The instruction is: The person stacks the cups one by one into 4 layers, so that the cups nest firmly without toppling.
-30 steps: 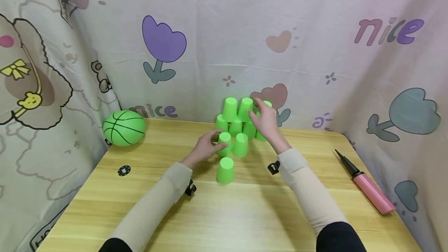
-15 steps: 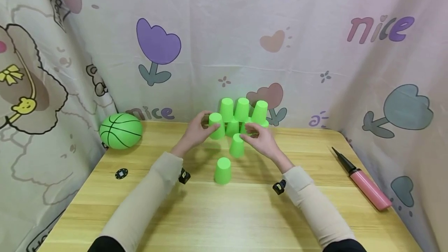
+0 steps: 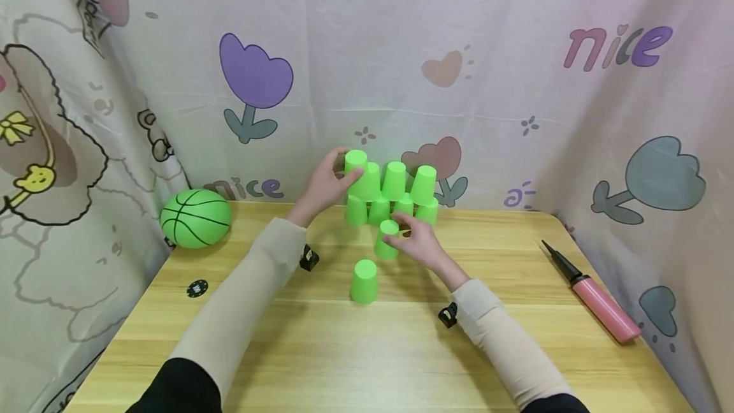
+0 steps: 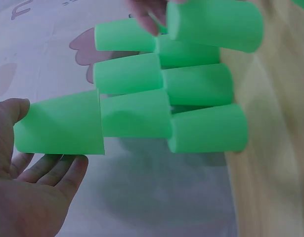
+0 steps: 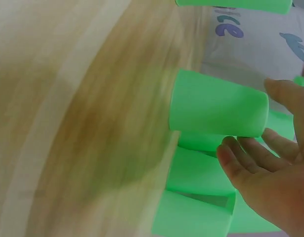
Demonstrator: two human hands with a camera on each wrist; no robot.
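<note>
Left hand (image 3: 324, 185) grips raised cup (image 3: 355, 161) at stack's (image 3: 392, 199) upper left; right hand (image 3: 417, 244) clasps upright front cup (image 3: 387, 238).

Two bare hands, the left hand (image 3: 323, 185) and the right hand (image 3: 418, 244), extend from long beige sleeves (image 3: 241, 311). Black fabric covers the upper arms. A small black wrist camera (image 3: 309, 258) is strapped under each wrist.

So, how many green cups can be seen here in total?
10. Four in the pyramid's bottom row, three on its second row, one in the left hand, one at the right hand, one alone in front. More may be hidden.
</note>
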